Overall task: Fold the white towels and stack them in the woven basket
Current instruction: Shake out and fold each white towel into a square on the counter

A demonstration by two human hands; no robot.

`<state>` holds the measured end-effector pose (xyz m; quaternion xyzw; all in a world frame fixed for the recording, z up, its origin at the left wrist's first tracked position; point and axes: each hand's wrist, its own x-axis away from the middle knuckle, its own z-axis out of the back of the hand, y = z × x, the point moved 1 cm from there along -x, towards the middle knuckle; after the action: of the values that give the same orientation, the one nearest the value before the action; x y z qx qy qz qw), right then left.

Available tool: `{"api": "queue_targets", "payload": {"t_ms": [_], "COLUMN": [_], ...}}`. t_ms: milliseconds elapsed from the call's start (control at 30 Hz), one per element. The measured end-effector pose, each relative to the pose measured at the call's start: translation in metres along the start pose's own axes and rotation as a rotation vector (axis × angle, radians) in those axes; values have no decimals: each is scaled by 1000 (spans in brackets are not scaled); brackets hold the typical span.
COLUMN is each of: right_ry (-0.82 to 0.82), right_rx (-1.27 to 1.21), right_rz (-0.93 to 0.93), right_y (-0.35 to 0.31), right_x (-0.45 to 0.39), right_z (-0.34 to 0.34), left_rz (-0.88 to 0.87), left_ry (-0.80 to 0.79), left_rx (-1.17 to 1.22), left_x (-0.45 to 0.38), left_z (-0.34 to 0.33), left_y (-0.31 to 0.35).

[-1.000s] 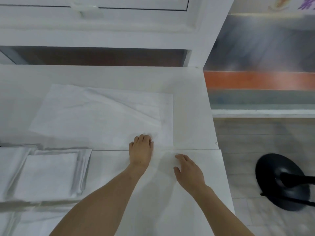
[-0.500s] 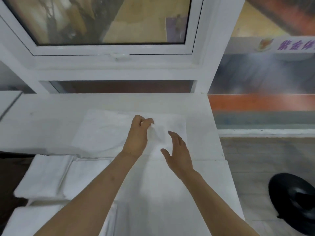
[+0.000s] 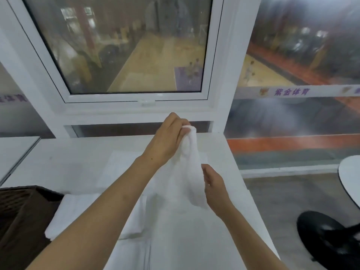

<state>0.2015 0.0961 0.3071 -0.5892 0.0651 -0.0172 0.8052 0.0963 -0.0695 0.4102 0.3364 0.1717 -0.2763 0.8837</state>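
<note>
A white towel (image 3: 190,172) is held up above the white table (image 3: 81,166), its long axis running near vertical, from a pinched top end at 12 o'clock down to a loose lower end at 6 o'clock that nears the tabletop. The top end is pinched between the curled fingers and thumb of the left hand (image 3: 167,141), which is raised at the centre of the view with its forearm stretched in from 7 o'clock. The towel hangs directly below and to the right of that hand. The right hand (image 3: 213,182) is set against the towel's right edge, at 4 o'clock from the left hand; whether it grips the cloth cannot be told. Folded towels (image 3: 64,213) lie at 8 o'clock, just beside the dark woven basket (image 3: 21,209).
</note>
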Motion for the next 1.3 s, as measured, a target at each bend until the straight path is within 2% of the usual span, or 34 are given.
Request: {"api": "queue_targets", "payload": {"t_ms": [200, 333, 433, 567, 667, 767, 900, 1033, 1133, 1300], "right_ry": [106, 86, 176, 306, 309, 276, 231, 338, 378, 321], "right_rx": [-127, -39, 47, -41, 1, 122, 174, 91, 82, 118], "right_rz": [89, 59, 39, 22, 29, 69, 72, 127, 193, 302], "right_y": [-38, -44, -41, -48, -55, -60, -71, -92, -109, -128], "right_x": [53, 68, 67, 51, 20, -20, -74, -111, -127, -115], "right_z": [34, 51, 63, 86, 99, 104, 105, 107, 114, 128], "left_rz": [-81, -63, -51, -48, -25, -1, 189, 436, 457, 370], "left_ry": [-24, 6, 15, -160, -287, -322, -131, 195, 249, 269], "left_rx": [30, 89, 134, 146, 117, 109, 243, 518, 497, 569], "left_x": [-10, -15, -18, -21, -23, -28, -41, -63, -78, -76], "left_z": [8, 11, 17, 32, 42, 44, 42, 52, 65, 82], "left_y": [47, 66, 68, 43, 18, -9, -31, -35, -37, -28]}}
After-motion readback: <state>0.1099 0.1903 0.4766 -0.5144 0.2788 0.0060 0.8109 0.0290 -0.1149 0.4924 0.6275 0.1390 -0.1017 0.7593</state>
